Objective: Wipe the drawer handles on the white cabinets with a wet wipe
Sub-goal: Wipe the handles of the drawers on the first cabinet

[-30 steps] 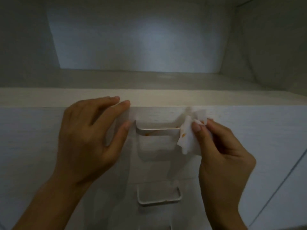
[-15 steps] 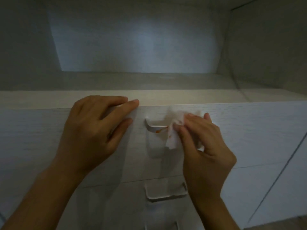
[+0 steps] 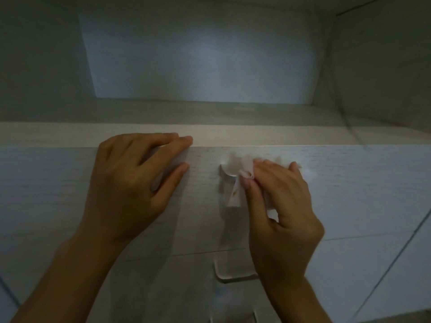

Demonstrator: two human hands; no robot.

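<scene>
Dim white cabinet front with pale wood grain, an open, empty-looking shelf recess above and a stack of drawers below. Left hand spread flat against the top drawer front, fingertips hooked over its upper edge, gripping nothing, apparently bracing the drawer shut. Right hand pinched closed on the wet wipe, thumb and forefinger pressing the bunched cloth onto the top drawer handle. Compared with a second ago: wipe carried from the handle's right end across to near its left end, leaving only the left corner of the metal uncovered; orange smears seen earlier along the bar no longer visible on that exposed part, and small orange flecks now on the hanging flap of the wipe. Blur around the wipe and fingertips, so probably mid-stroke. Judged from this: top handle nearly done, dirt transferring to the cloth as intended. Second drawer handle directly below, partly hidden behind the right wrist, seemingly untouched, and the tips of a third handle just at the bottom edge. Likely next: finish the left corner, perhaps refold to a clean patch, then drop down to the next handle.
</scene>
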